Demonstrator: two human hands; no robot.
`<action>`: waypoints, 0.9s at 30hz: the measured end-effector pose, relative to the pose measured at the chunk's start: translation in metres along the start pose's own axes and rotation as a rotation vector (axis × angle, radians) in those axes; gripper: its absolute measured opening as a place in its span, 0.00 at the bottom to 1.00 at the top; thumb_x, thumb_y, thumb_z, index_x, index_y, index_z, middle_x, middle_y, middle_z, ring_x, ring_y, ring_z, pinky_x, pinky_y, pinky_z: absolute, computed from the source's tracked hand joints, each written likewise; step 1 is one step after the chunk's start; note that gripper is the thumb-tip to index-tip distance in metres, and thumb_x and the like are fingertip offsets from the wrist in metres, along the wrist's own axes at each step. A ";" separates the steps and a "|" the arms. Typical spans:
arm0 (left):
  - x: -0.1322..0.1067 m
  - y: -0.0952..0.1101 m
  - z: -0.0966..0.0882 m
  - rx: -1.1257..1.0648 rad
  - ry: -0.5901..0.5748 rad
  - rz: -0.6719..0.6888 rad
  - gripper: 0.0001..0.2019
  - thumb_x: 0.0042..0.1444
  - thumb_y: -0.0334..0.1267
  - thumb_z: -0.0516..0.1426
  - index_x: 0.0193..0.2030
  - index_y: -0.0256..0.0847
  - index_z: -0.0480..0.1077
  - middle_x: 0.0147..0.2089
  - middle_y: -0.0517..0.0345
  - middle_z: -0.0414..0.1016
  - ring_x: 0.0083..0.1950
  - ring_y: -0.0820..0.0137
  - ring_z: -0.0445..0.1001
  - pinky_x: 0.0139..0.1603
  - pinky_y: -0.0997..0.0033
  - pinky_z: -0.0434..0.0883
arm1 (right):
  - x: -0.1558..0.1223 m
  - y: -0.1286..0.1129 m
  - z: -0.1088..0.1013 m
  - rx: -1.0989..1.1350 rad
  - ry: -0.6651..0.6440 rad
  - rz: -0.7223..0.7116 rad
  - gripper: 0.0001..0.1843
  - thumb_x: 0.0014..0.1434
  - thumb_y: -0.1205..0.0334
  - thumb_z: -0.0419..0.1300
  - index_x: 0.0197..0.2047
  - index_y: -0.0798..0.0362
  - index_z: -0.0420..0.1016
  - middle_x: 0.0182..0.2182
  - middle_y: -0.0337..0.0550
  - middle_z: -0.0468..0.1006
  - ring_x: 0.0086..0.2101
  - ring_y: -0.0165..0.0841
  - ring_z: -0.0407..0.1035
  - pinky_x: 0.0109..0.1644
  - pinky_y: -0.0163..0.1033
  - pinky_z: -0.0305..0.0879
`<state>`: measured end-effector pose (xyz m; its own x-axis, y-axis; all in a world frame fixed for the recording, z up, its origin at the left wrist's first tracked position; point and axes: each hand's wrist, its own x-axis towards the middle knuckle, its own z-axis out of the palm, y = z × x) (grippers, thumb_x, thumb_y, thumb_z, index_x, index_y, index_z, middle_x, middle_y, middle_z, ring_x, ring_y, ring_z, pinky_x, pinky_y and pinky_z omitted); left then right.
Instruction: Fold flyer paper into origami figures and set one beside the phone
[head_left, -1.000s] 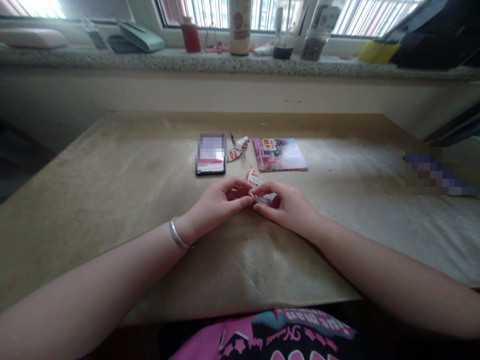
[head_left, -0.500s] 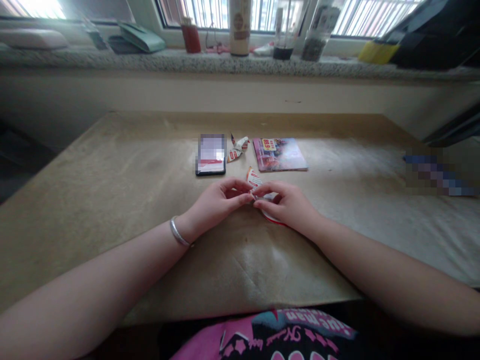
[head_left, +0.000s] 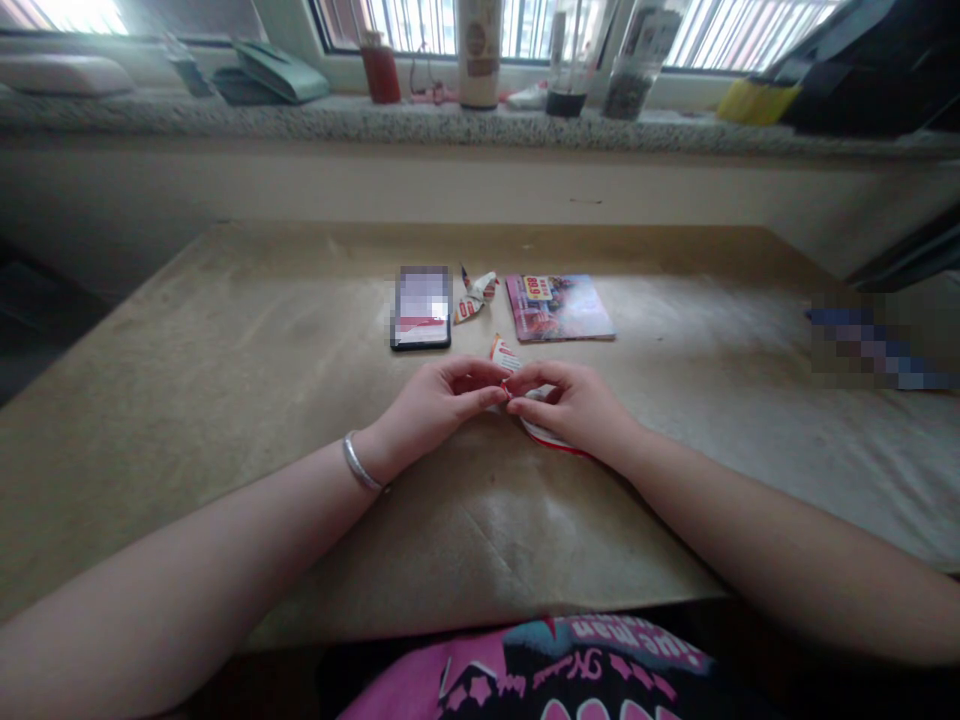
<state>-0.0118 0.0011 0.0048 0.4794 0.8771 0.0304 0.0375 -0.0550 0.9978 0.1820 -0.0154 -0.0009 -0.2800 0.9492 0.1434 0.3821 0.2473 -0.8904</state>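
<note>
My left hand [head_left: 439, 402] and my right hand [head_left: 574, 405] meet at the middle of the brown table [head_left: 225, 400]. Both pinch a small folded piece of printed paper [head_left: 510, 358], white with red and orange print. One corner of it sticks up behind my fingertips and a red-edged part shows under my right palm. The fingers of both hands are curled and closed on it. A silver bangle [head_left: 358, 465] circles my left wrist.
Beyond my hands lie a phone [head_left: 421, 306], a finished folded paper figure [head_left: 474, 294] and a stack of printed leaflets [head_left: 559, 307]. Bottles, jars and boxes line the granite windowsill [head_left: 450, 122]. A blurred object [head_left: 877, 345] sits at the table's right.
My right hand has turned slightly and more of the paper's red-edged part shows beneath its palm. Both hands stay in the same place on the paper.
</note>
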 end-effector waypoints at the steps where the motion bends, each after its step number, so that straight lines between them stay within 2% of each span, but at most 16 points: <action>1: 0.000 0.000 0.000 0.006 0.006 0.004 0.13 0.49 0.40 0.66 0.41 0.37 0.76 0.41 0.56 0.80 0.42 0.70 0.77 0.49 0.68 0.72 | 0.000 0.000 0.000 0.005 -0.003 0.008 0.13 0.49 0.55 0.66 0.36 0.53 0.80 0.34 0.43 0.82 0.32 0.32 0.74 0.36 0.37 0.68; 10: -0.002 -0.003 0.001 0.178 0.060 0.121 0.07 0.52 0.38 0.63 0.37 0.38 0.76 0.37 0.57 0.78 0.39 0.72 0.75 0.44 0.71 0.71 | 0.003 -0.003 -0.002 0.067 -0.028 0.093 0.10 0.48 0.57 0.65 0.32 0.52 0.82 0.29 0.42 0.82 0.30 0.32 0.74 0.37 0.38 0.68; 16: -0.003 -0.005 0.001 0.203 0.038 0.145 0.06 0.53 0.35 0.61 0.38 0.37 0.75 0.38 0.56 0.77 0.40 0.72 0.75 0.44 0.71 0.72 | 0.006 0.000 -0.004 0.139 -0.066 0.173 0.12 0.46 0.54 0.66 0.32 0.53 0.82 0.28 0.41 0.82 0.29 0.31 0.73 0.35 0.36 0.67; 21: -0.003 -0.004 0.002 0.315 0.082 0.257 0.04 0.53 0.33 0.61 0.36 0.39 0.75 0.38 0.58 0.74 0.40 0.73 0.73 0.43 0.73 0.71 | 0.008 0.001 -0.004 0.225 -0.108 0.241 0.12 0.45 0.55 0.66 0.31 0.53 0.82 0.28 0.40 0.82 0.28 0.30 0.72 0.35 0.35 0.67; 23: -0.003 -0.003 0.004 0.274 0.098 0.229 0.05 0.54 0.35 0.61 0.37 0.38 0.74 0.37 0.58 0.73 0.39 0.74 0.72 0.42 0.74 0.70 | 0.007 -0.001 -0.004 0.237 -0.099 0.237 0.12 0.45 0.56 0.66 0.33 0.53 0.82 0.29 0.40 0.82 0.28 0.30 0.73 0.35 0.36 0.67; 27: -0.005 -0.001 0.011 0.032 0.123 0.057 0.14 0.50 0.43 0.64 0.36 0.38 0.67 0.33 0.62 0.71 0.34 0.76 0.70 0.37 0.76 0.68 | 0.005 -0.006 -0.003 0.208 -0.065 0.195 0.13 0.45 0.57 0.67 0.35 0.53 0.81 0.30 0.40 0.83 0.29 0.31 0.74 0.35 0.36 0.69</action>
<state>-0.0047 -0.0083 0.0028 0.3704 0.9238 0.0965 0.0421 -0.1204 0.9918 0.1805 -0.0120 0.0066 -0.2772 0.9589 -0.0609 0.2476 0.0101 -0.9688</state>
